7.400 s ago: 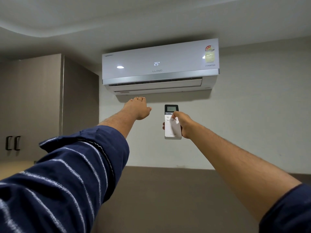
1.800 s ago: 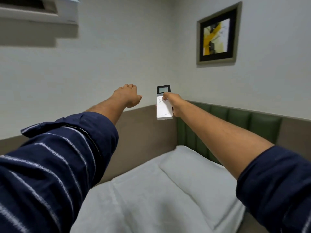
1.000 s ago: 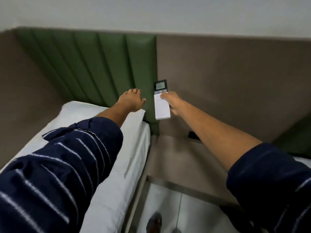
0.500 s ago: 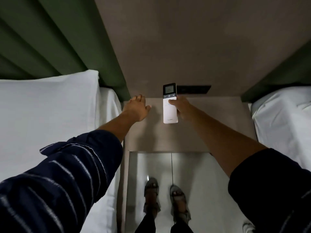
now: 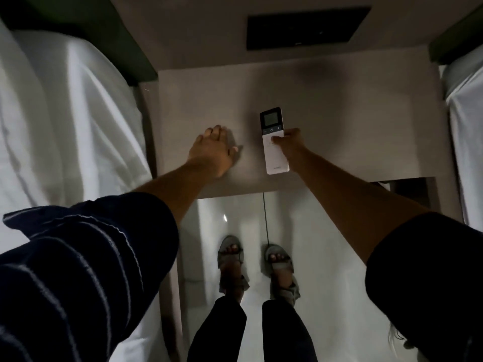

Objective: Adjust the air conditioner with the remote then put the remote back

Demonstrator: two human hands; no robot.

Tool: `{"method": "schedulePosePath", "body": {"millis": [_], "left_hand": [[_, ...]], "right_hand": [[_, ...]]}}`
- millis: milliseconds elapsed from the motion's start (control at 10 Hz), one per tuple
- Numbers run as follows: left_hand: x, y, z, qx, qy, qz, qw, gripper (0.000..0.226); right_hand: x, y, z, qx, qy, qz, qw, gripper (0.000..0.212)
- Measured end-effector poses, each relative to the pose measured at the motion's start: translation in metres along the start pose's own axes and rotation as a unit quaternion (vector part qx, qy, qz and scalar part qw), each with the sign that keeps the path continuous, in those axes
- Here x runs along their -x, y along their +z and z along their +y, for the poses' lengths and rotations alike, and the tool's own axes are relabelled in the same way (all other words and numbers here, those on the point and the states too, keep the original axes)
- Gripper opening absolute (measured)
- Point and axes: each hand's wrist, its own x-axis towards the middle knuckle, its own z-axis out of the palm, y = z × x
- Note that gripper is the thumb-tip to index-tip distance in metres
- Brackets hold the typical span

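Note:
The white remote [image 5: 274, 150], with a dark screen at its far end, is held in my right hand [image 5: 286, 143], thumb on its buttons. It hovers low over the beige bedside table [image 5: 352, 126]; I cannot tell if it touches the top. My left hand [image 5: 214, 150] is stretched out flat, palm down, over the table's left part, holding nothing. The air conditioner is out of view.
A white bed [image 5: 65, 113] with a green headboard lies left of the table, another white bed [image 5: 467, 126] to the right. A black wall panel [image 5: 305, 27] sits above the table. My sandalled feet [image 5: 256, 265] stand on the glossy white floor.
My view has swung from the air conditioner down past the bed to the bedside table. Both arms lowered with it, and the remote now sits closer to the table top.

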Motion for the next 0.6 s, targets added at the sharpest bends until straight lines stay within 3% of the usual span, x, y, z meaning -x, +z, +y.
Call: {"method": "schedulePosePath", "body": {"millis": [300,400,600], "left_hand": [[-0.028,0.02,-0.003,0.001,0.01,-0.005,1.0,0.069],[-0.02,0.018,-0.004,0.001,0.007,-0.016,1.0,0.069],[0.008,-0.024,0.008,-0.001,0.001,-0.009,1.0,0.068]], "right_hand": [[-0.036,0.018,0.016,0.065,-0.056,0.058,0.995,0.035],[-0.029,0.015,0.017,0.181,-0.072,0.099,0.976,0.047],[0.018,-0.005,-0.009,0.232,-0.134,0.092,0.959,0.043]]}}
